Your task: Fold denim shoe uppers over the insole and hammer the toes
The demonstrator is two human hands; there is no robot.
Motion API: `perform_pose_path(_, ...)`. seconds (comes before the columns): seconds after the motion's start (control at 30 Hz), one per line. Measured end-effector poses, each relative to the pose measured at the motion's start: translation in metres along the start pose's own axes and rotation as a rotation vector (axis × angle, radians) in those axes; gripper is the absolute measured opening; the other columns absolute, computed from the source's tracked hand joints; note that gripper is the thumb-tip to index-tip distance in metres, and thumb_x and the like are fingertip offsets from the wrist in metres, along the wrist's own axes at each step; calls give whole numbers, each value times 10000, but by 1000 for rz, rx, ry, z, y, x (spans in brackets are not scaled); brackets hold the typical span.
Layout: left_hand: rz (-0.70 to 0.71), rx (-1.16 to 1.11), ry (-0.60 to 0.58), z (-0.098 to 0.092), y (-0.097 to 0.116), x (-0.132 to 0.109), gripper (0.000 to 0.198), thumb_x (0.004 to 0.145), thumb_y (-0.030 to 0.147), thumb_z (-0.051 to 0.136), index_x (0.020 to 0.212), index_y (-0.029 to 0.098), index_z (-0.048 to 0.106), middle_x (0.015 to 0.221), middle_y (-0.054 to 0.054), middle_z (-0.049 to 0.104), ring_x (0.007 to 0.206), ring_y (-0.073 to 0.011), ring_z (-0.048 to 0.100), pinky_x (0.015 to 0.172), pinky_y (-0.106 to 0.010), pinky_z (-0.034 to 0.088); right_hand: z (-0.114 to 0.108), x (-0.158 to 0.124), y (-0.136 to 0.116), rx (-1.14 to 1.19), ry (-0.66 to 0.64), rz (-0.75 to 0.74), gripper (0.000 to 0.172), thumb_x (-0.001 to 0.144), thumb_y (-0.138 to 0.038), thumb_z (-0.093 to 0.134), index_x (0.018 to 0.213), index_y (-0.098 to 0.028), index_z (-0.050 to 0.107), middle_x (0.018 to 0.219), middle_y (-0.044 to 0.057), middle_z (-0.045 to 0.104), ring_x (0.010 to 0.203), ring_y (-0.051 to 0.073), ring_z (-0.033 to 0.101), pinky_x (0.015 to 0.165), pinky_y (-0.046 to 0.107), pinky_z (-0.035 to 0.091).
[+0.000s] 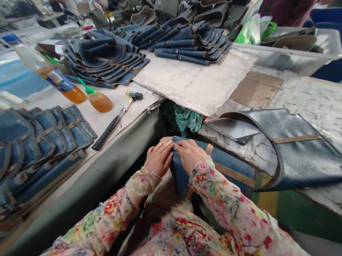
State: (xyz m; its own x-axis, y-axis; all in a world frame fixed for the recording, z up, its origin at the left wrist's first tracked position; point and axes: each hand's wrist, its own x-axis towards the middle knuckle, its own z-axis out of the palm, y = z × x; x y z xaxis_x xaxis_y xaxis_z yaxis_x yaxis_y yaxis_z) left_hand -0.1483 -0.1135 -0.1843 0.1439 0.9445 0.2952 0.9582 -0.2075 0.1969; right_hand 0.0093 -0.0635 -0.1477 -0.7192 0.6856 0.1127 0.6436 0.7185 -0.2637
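My left hand (158, 157) and my right hand (189, 154) press side by side on the folded edge of a blue leather piece (217, 164) that rests over my lap. Fingers of both hands are curled and pinched on that fold. The piece has a tan strip along it and runs off to the right. Both my sleeves are floral.
A larger blue leather piece (301, 152) lies on the marble table (326, 107) to the right. A hammer (118, 118) and two glue bottles (98, 99) lie on the left bench, beside stacks of blue pieces (28, 146). More stacks (183, 40) and a white bin (295, 56) stand behind.
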Motion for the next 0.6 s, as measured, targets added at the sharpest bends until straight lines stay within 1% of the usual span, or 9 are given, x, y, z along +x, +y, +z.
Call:
perform_pose_path(0.17,-35,-26,-23,2,6,-4,383,909,276,333,1258,177,458,1293,-90,500,1203,-182,435,933,-355,355,0,1,2,45,-9,8,286,897,-190,360,1092,-215,568,1053,61,545,960,181,438,730,279,473)
perform_pose_path(0.27,8,-1,-19,0,12,-5,399,909,295,336,1280,183,433,1290,-82,506,1201,-180,434,931,-358,344,-3,-6,5,48,-5,16,289,899,-194,357,1082,-217,579,1059,54,548,962,177,443,780,285,463)
perform_pose_path(0.37,56,33,0,-2,19,-4,387,909,323,348,1259,202,458,1277,-62,521,1181,-182,450,926,-362,338,-8,-17,9,23,13,29,291,901,-202,358,1084,-218,584,1049,49,557,951,174,451,821,295,446)
perform_pose_path(0.47,70,65,18,-3,21,-3,354,907,322,364,1214,220,508,1262,-56,536,1155,-190,471,909,-366,349,-13,-31,15,-21,13,30,288,903,-199,362,1063,-221,601,1033,54,567,943,174,456,829,305,439)
perform_pose_path(0.6,95,82,28,-2,21,-3,358,908,333,371,1217,228,519,1250,-59,545,1149,-192,473,907,-362,360,-17,-57,25,-59,2,48,279,892,-188,390,1070,-218,602,1045,64,573,941,178,471,765,295,463)
